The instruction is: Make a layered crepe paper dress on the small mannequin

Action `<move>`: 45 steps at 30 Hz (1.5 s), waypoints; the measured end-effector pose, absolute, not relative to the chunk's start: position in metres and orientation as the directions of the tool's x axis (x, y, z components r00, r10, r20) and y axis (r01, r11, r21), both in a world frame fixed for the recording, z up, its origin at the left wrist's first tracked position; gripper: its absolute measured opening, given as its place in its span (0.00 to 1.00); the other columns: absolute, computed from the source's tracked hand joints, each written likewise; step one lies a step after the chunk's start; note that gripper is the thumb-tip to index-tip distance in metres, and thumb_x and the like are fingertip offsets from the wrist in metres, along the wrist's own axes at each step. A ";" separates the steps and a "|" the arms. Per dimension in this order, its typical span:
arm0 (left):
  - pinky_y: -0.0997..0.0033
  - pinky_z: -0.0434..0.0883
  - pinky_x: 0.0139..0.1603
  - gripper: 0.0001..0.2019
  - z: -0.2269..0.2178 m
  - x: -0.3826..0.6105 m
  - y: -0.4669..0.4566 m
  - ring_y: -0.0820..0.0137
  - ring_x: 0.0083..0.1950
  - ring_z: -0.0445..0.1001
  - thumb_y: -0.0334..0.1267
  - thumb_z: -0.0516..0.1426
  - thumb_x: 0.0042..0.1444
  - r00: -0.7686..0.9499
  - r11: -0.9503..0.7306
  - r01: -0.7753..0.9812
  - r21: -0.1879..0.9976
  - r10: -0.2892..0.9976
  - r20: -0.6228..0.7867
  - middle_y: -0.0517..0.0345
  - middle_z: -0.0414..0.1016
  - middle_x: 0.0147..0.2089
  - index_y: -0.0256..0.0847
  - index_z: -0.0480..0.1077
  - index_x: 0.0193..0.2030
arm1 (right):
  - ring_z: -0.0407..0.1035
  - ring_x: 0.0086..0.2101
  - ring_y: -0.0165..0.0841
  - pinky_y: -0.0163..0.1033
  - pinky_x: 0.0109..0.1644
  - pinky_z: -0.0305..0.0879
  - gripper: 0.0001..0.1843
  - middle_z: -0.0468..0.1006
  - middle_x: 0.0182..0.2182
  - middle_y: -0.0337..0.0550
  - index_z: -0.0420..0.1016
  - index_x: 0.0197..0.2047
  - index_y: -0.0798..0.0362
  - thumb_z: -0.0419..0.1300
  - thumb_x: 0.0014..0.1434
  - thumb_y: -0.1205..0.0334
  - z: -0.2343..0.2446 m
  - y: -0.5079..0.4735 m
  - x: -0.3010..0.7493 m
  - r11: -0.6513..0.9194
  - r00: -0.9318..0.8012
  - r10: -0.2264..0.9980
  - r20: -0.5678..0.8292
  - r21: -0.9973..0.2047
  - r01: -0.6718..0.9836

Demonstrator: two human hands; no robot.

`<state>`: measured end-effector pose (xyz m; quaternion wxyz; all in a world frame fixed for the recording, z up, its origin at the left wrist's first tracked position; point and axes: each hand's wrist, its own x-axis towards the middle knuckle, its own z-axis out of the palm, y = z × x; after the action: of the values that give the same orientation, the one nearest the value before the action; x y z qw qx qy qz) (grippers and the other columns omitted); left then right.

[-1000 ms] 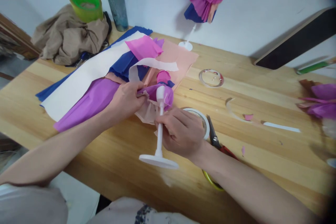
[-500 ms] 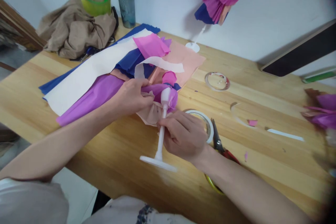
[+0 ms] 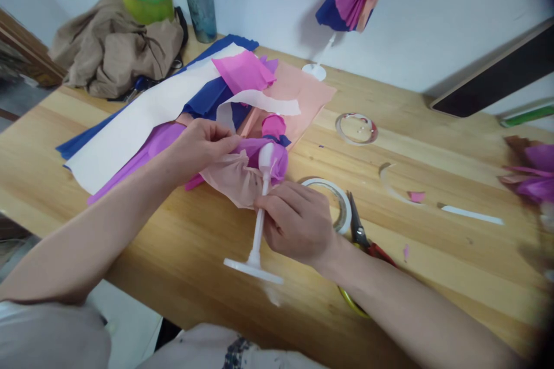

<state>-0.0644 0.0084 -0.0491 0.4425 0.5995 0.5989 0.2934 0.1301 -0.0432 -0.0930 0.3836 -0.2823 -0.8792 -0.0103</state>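
White, slender, round-based plastic stand [image 3: 257, 236] tilted in my right hand [image 3: 298, 222], curled fingers closed round its stem. Thin purple paper [image 3: 253, 147] beside its top, at nearly joined fingertips of my left hand [image 3: 201, 149]; can't tell whether pinched.

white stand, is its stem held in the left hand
No, the right hand holds the white stand by its stem, while the left hand is at the purple paper.

White stemmed stand [image 3: 258, 227], tilted, disc base [image 3: 253, 271] nearest — purple paper [image 3: 281, 162] at its cup [image 3: 265, 155], pale gathered paper [image 3: 228, 180] beside
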 end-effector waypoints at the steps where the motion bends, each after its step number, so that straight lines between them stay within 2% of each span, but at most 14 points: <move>1: 0.73 0.55 0.20 0.19 -0.049 -0.065 0.007 0.78 0.19 0.56 0.35 0.56 0.55 0.118 0.087 0.481 0.872 0.980 -0.163 0.65 0.55 0.16 0.40 0.58 0.15 | 0.66 0.23 0.30 0.35 0.26 0.62 0.12 0.73 0.20 0.41 0.72 0.23 0.54 0.53 0.52 0.76 -0.093 -0.043 0.130 0.841 -0.543 0.488 0.683 -0.200 0.503; 3: 0.73 0.60 0.21 0.17 -0.050 -0.067 0.004 0.76 0.21 0.61 0.36 0.55 0.56 0.093 -0.010 0.548 0.836 0.994 -0.049 0.64 0.60 0.18 0.40 0.61 0.17 | 0.66 0.23 0.31 0.36 0.26 0.62 0.12 0.73 0.20 0.42 0.72 0.22 0.55 0.54 0.51 0.76 -0.093 -0.043 0.130 0.846 -0.538 0.480 0.694 -0.202 0.494; 5: 0.71 0.68 0.27 0.10 -0.049 -0.069 0.000 0.73 0.27 0.68 0.36 0.56 0.56 0.057 -0.172 0.632 0.756 0.983 0.175 0.61 0.70 0.25 0.40 0.67 0.24 | 0.65 0.23 0.31 0.36 0.25 0.61 0.12 0.73 0.19 0.42 0.73 0.22 0.55 0.54 0.51 0.76 -0.093 -0.044 0.129 0.845 -0.529 0.480 0.700 -0.207 0.493; 8: 0.60 0.74 0.47 0.03 -0.048 -0.072 -0.008 0.63 0.47 0.74 0.29 0.56 0.54 0.209 -0.478 0.733 0.484 0.835 0.509 0.49 0.76 0.46 0.38 0.72 0.33 | 0.65 0.23 0.30 0.35 0.25 0.60 0.12 0.74 0.19 0.41 0.73 0.23 0.54 0.54 0.51 0.76 -0.092 -0.044 0.129 0.835 -0.529 0.498 0.687 -0.215 0.506; 10: 0.51 0.68 0.59 0.07 -0.050 -0.073 -0.011 0.54 0.64 0.64 0.26 0.56 0.53 0.411 -0.627 0.724 0.287 0.726 0.552 0.47 0.69 0.60 0.39 0.73 0.35 | 0.65 0.23 0.30 0.35 0.25 0.60 0.12 0.74 0.19 0.40 0.73 0.24 0.54 0.53 0.52 0.76 -0.092 -0.044 0.129 0.830 -0.532 0.503 0.681 -0.211 0.515; 12: 0.46 0.61 0.66 0.08 -0.055 -0.073 -0.012 0.52 0.72 0.50 0.28 0.55 0.56 0.518 -0.684 0.703 0.197 0.682 0.517 0.55 0.61 0.68 0.43 0.74 0.37 | 0.66 0.23 0.30 0.35 0.25 0.60 0.12 0.74 0.19 0.40 0.72 0.23 0.54 0.53 0.52 0.76 -0.092 -0.044 0.129 0.828 -0.530 0.505 0.681 -0.210 0.520; 14: 0.45 0.57 0.68 0.06 -0.063 -0.071 -0.012 0.53 0.73 0.46 0.34 0.56 0.58 0.529 -0.677 0.712 0.187 0.692 0.492 0.62 0.58 0.70 0.46 0.74 0.36 | 0.66 0.23 0.29 0.34 0.26 0.60 0.12 0.74 0.20 0.40 0.72 0.23 0.54 0.54 0.52 0.76 -0.092 -0.045 0.129 0.825 -0.522 0.511 0.683 -0.219 0.521; 18: 0.46 0.51 0.72 0.05 -0.076 -0.066 -0.009 0.54 0.74 0.43 0.39 0.57 0.59 0.518 -0.644 0.745 0.176 0.724 0.456 0.64 0.57 0.71 0.46 0.75 0.36 | 0.67 0.23 0.29 0.33 0.26 0.61 0.12 0.75 0.21 0.40 0.71 0.24 0.53 0.54 0.53 0.76 -0.091 -0.045 0.129 0.831 -0.526 0.508 0.682 -0.227 0.508; 21: 0.48 0.48 0.73 0.07 -0.079 -0.062 -0.008 0.56 0.75 0.41 0.39 0.55 0.61 0.521 -0.626 0.765 0.148 0.738 0.429 0.65 0.57 0.71 0.45 0.74 0.36 | 0.68 0.23 0.29 0.34 0.26 0.61 0.11 0.75 0.21 0.41 0.71 0.24 0.54 0.55 0.53 0.76 -0.091 -0.045 0.128 0.837 -0.528 0.505 0.683 -0.237 0.493; 25: 0.49 0.48 0.73 0.12 -0.079 -0.058 -0.009 0.57 0.75 0.41 0.34 0.51 0.64 0.559 -0.633 0.769 0.088 0.734 0.385 0.58 0.57 0.71 0.39 0.72 0.31 | 0.68 0.23 0.30 0.35 0.27 0.62 0.11 0.74 0.20 0.41 0.70 0.24 0.54 0.55 0.55 0.74 -0.092 -0.046 0.127 0.837 -0.515 0.505 0.693 -0.247 0.489; 31: 0.49 0.47 0.73 0.11 -0.080 -0.052 -0.012 0.56 0.75 0.42 0.30 0.49 0.64 0.602 -0.652 0.756 0.056 0.727 0.330 0.55 0.56 0.71 0.39 0.72 0.44 | 0.67 0.23 0.30 0.35 0.27 0.61 0.09 0.73 0.20 0.40 0.72 0.27 0.54 0.56 0.54 0.75 -0.093 -0.046 0.128 0.843 -0.506 0.492 0.708 -0.243 0.480; 38: 0.45 0.56 0.70 0.06 -0.082 -0.049 -0.012 0.48 0.73 0.48 0.31 0.56 0.56 0.466 -0.551 0.815 0.177 0.806 0.365 0.49 0.60 0.69 0.37 0.72 0.29 | 0.66 0.23 0.30 0.35 0.28 0.60 0.08 0.72 0.20 0.39 0.71 0.28 0.53 0.58 0.54 0.74 -0.092 -0.049 0.128 0.840 -0.494 0.511 0.703 -0.287 0.460; 42: 0.47 0.58 0.69 0.05 -0.083 -0.050 -0.012 0.50 0.72 0.51 0.29 0.57 0.53 0.493 -0.589 0.783 0.199 0.784 0.378 0.49 0.63 0.67 0.39 0.73 0.28 | 0.65 0.23 0.30 0.35 0.27 0.60 0.09 0.73 0.20 0.38 0.71 0.30 0.52 0.58 0.52 0.76 -0.091 -0.049 0.129 0.840 -0.501 0.521 0.692 -0.311 0.444; 45: 0.50 0.58 0.70 0.07 -0.081 -0.053 -0.010 0.53 0.70 0.55 0.28 0.56 0.54 0.511 -0.649 0.722 0.239 0.733 0.449 0.42 0.65 0.65 0.37 0.74 0.28 | 0.66 0.23 0.29 0.34 0.27 0.60 0.10 0.73 0.21 0.38 0.71 0.30 0.52 0.58 0.51 0.77 -0.089 -0.048 0.130 0.839 -0.496 0.524 0.692 -0.318 0.442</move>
<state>-0.0531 -0.0101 -0.0815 0.0107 0.8691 0.4186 0.2634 0.1295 -0.0480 -0.0892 0.4168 -0.2797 -0.8635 0.0493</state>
